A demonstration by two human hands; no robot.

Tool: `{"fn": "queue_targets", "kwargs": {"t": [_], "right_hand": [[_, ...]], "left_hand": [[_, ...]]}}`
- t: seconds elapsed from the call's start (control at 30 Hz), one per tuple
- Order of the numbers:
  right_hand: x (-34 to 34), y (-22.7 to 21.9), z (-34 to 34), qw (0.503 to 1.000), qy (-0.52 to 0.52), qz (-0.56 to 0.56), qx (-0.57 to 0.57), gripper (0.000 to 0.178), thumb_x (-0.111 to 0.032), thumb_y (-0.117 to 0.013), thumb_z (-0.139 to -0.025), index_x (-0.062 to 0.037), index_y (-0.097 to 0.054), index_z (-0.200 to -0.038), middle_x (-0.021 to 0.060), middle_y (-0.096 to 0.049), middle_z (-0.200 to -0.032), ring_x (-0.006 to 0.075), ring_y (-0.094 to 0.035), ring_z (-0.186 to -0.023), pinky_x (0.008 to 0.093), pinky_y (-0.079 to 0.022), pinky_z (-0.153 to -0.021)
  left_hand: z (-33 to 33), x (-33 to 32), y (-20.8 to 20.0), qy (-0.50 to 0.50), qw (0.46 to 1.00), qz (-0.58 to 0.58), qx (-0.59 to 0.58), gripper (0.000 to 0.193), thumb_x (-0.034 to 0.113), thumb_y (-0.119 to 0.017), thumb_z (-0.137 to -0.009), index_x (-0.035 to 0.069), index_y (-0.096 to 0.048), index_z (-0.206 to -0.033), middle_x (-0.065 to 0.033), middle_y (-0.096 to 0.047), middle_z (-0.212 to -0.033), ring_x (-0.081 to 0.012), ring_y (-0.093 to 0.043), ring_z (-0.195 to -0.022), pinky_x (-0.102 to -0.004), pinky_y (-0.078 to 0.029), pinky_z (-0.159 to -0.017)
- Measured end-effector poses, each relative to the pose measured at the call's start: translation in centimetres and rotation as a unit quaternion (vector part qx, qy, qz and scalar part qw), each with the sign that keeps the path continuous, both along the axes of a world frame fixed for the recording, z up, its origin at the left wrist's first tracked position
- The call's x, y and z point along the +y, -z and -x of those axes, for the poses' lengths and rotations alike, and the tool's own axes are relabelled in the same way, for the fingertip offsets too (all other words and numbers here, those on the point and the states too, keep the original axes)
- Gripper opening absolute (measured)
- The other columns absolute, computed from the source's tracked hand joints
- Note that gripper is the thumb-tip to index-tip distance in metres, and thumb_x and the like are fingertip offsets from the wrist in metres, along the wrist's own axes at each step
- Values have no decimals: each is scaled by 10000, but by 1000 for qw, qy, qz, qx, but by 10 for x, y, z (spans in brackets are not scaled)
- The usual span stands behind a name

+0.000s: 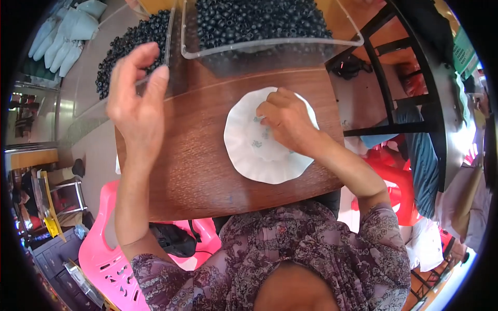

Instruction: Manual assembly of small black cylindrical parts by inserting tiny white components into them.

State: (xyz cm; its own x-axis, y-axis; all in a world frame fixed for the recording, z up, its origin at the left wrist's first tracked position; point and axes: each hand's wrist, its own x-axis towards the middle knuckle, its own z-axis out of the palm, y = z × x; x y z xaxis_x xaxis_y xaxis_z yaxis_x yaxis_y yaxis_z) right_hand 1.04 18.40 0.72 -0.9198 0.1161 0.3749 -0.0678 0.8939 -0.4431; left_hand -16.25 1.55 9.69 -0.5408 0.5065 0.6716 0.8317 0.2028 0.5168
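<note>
A white plate with a wavy rim (pixel 239 160) lies on the wooden table. Over its upper right part is my right hand (pixel 288 118), fingers curled down and pressed together; whatever is in them, if anything, is hidden. Small greenish marks or bits (pixel 257 144) show on the plate; I cannot tell which they are. My left hand (pixel 136 101) is raised beside the left clear bin (pixel 170 49), thumb and forefinger apart with nothing visible between them. That bin holds many small black ring-like pieces (pixel 136 45).
A second clear bin (pixel 270 44) full of similar black pieces stands at the table's far edge (pixel 207 83). Pale bags (pixel 65 36) lie at the far left. A pink chair (pixel 106 249) is at lower left, a red one (pixel 397 181) at right. A dark metal frame (pixel 384 83) stands at right.
</note>
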Motion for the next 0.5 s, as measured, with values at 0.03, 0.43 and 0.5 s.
{"fn": "queue_targets", "kwargs": {"t": [0.03,0.43,0.5], "right_hand": [[1,-4,-4,1000,-17,6,-2,249,43,-697,-545,-52,-607,-758,72,-556,-729,265,-523,-730,365,-426,-611],[-24,11,-22,997,-77,-6,14,187,14,-671,-564,-40,-597,-728,66,-528,-721,241,-486,-699,347,-407,-603],[-26,13,-21,997,-76,-28,1,156,6,-661,-573,-35,-575,-697,69,-520,-712,244,-481,-697,349,-405,-608]], "left_hand": [[-12,-5,3,28,999,-8,-27,243,4,-613,-777,-8,-595,-1020,-99,-611,-944,-183,-579,-855,-279,-455,-749],[-74,-21,59,81,983,10,-167,122,-32,-647,-748,-14,-616,-865,-89,-616,-787,-200,-578,-712,-277,-456,-628],[-78,-25,59,75,978,4,-194,120,-31,-646,-749,-14,-616,-864,-89,-617,-785,-201,-579,-710,-277,-454,-625]]}}
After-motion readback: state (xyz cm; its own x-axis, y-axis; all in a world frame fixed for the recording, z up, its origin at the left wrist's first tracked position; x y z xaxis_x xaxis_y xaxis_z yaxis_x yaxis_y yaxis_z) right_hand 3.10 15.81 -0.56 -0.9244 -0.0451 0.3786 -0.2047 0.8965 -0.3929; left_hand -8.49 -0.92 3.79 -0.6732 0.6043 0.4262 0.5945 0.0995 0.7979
